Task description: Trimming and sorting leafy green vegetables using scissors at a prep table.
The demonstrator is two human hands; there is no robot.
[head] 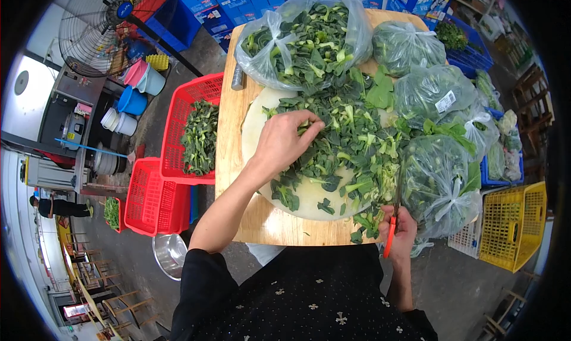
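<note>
My left hand [287, 138] is over the pile of leafy greens [343, 136], thumb and fingers bent together at its left part; whether a leaf is between them is hidden. The greens lie on a round pale cutting board [308, 202] on a wooden table [276, 231]. My right hand [403, 231], near the table's front edge, holds orange-handled scissors [391, 234], their blades pointing away from me beside pale cut stems. An open plastic bag of greens [321, 37] stands at the board's far side. To the right lies a knotted plastic bag of greens [439, 180].
Further bagged greens [430, 91] crowd the table's right side. Left of the table stand a red basket with greens [192, 89] and stacked red baskets [142, 198]. A yellow crate [513, 225] is at the right, a standing fan [125, 11] at the upper left. Another person [58, 207] stands far left.
</note>
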